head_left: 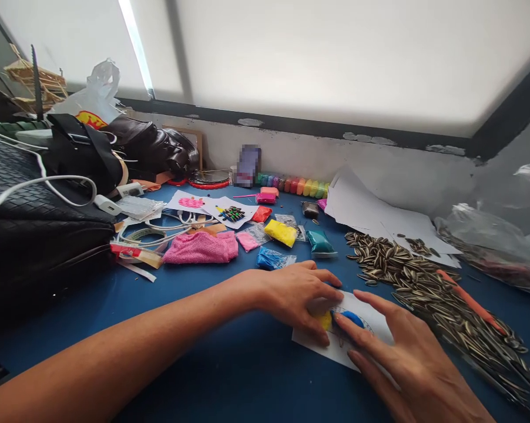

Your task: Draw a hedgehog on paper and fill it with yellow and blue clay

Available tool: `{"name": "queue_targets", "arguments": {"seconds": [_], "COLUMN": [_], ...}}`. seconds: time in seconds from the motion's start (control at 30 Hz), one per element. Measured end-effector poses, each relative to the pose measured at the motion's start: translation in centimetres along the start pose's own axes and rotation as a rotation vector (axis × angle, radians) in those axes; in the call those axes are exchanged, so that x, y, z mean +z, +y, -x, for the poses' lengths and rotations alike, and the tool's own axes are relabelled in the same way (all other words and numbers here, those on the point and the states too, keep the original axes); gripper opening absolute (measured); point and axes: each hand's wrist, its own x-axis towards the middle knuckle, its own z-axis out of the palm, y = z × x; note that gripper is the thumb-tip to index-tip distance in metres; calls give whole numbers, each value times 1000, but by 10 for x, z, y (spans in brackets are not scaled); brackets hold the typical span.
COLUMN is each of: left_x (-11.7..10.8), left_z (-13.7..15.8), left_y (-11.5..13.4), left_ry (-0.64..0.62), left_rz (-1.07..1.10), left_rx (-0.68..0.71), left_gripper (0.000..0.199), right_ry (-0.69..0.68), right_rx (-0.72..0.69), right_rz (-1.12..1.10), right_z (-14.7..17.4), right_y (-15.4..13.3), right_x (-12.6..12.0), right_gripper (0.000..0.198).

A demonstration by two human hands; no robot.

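Note:
On a small white sheet of paper [312,343] lies a patch of blue modelling clay [353,319] beside a patch of yellow clay [325,321], with drawn outlines around them. My left hand [298,291] rests over the sheet's left side, fingers spread and holding nothing. From the right, my right hand [395,346] reaches in with fingers stretched apart; its index fingertip touches the sheet at the left edge of the blue clay. Just beyond my left hand are a blue clay packet [274,258], a yellow packet [281,232] and a teal packet [321,242].
A heap of striped sunflower seeds [406,270] spreads at right, with an orange-handled tool [470,299] across it. Paper sheets [362,205] lean behind. Decorated papers [234,211], a pink cloth [201,247], white cables [150,229] and black bags [40,229] occupy the left.

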Motion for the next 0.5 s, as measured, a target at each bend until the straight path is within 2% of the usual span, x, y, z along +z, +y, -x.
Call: {"name": "queue_targets", "arguments": {"seconds": [0.17, 0.37, 0.5], "left_x": [-1, -2, -4], "left_z": [-1, -2, -1], "left_y": [1, 4, 5], "left_ry": [-23, -38, -41], "left_rz": [-14, -23, -30], "left_rx": [-22, -49, -47], "left_gripper": [52, 54, 52], "right_ry": [11, 17, -6], "right_rx": [-46, -5, 46], "right_rz": [65, 94, 31], "right_z": [-5, -5, -1], "right_y": [2, 2, 0], "right_x": [3, 7, 7], "right_gripper": [27, 27, 28]}}
